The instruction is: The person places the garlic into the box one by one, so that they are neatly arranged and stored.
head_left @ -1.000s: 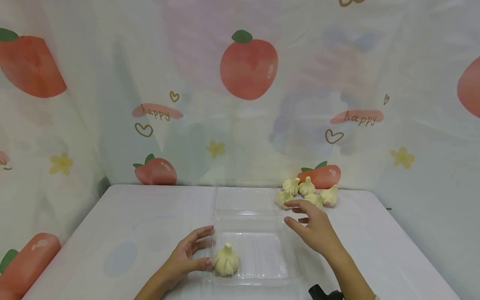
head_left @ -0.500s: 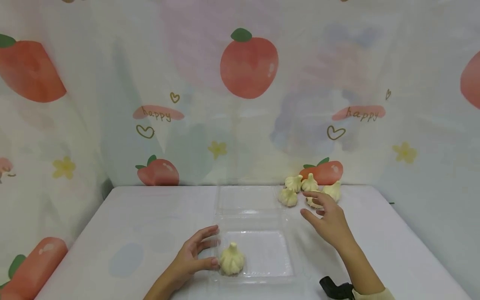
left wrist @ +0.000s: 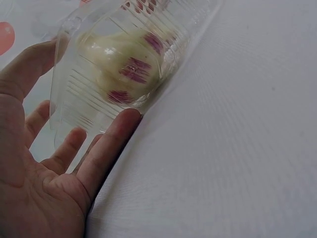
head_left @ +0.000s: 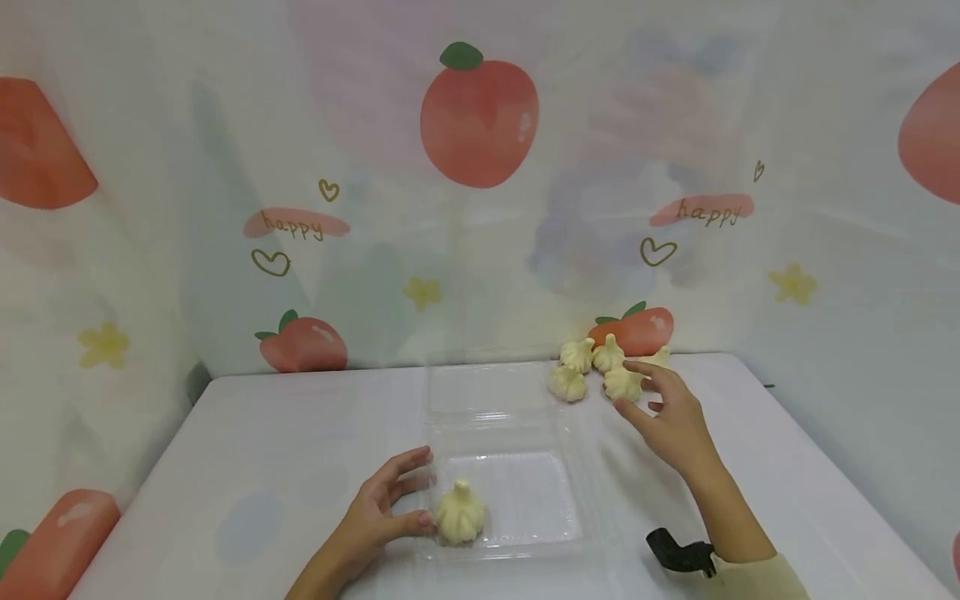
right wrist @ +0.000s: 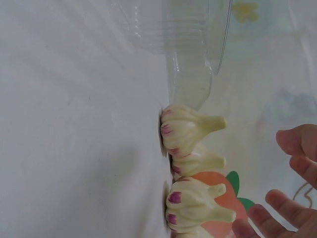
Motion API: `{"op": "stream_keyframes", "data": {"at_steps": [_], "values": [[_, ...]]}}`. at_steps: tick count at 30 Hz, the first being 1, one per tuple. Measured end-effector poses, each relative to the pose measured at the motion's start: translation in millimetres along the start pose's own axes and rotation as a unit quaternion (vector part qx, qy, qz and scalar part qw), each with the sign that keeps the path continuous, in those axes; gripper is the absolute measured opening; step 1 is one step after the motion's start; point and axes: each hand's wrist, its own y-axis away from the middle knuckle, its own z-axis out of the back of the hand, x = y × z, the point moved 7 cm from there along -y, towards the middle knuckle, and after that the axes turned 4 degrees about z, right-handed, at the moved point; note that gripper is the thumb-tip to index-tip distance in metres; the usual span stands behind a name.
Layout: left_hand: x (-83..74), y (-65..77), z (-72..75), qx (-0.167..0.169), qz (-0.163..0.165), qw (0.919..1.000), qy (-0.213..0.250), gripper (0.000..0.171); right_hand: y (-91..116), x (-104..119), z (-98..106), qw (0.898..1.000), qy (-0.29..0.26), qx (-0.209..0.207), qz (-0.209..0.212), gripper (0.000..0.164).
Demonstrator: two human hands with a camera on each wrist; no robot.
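Note:
A clear plastic box with its lid folded back stands before me. One garlic bulb sits upright in its left side. My left hand touches the box's left wall with spread fingers; in the left wrist view the hand rests against the wall, and purple streaks show on the bulb through the plastic. My right hand hangs beside a front garlic bulb, thumb and fingers apart. In the right wrist view, the fingers are near the bulb stems and grip nothing.
Several more garlic bulbs cluster at the table's back edge, right of the lid. The white table meets a fruit-printed curtain behind. A black strap-like piece is by my right wrist.
My right hand has moved right, from beside the left front bulb to the bulb at its right. The left hand stays at the box wall. The head view has shifted slightly.

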Motion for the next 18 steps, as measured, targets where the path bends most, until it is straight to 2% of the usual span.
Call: {"op": "stream_keyframes", "data": {"at_steps": [10,18], "values": [[3.6,-1.3,-4.0,0.01,0.018,0.9998,-0.001,0.083,6.1,-29.0,4.9,0.996,-0.013,0.023,-0.08,0.058],[-2.6,0.0,0.7,0.02,-0.003,0.9998,-0.001,0.081,3.0,-36.8,-5.3,0.991,-0.052,0.02,-0.119,0.057]]}}
